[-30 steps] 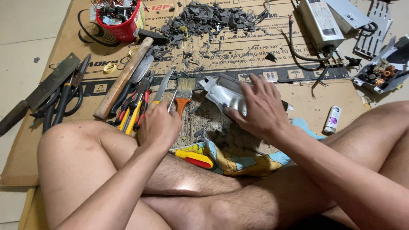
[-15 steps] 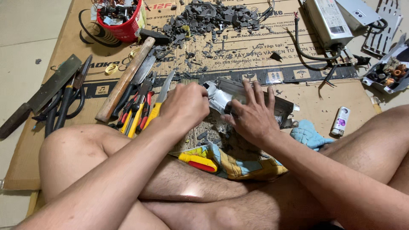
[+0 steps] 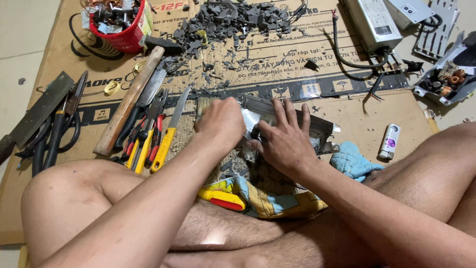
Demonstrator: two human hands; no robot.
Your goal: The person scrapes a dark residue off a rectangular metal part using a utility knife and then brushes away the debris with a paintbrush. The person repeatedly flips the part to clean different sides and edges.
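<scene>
I see both hands on a silver metal casing (image 3: 292, 119) lying on the cardboard sheet (image 3: 347, 114) just ahead of the crossed legs: left hand (image 3: 223, 124) curled in a fist at its left end, can't tell what it grips; right hand (image 3: 282, 139) pressed flat on top, fingers spread. Left of the hands: wooden-handled hammer (image 3: 129, 106), pliers w/ red-yellow grips (image 3: 141, 144), yellow-handled knife (image 3: 166, 134), w/ a red tub of scrap (image 3: 121, 22) and a grey debris pile (image 3: 233, 20) at the far edge. Blue cloth (image 3: 352, 161) & small white lighter (image 3: 389, 141) to the right.
</scene>
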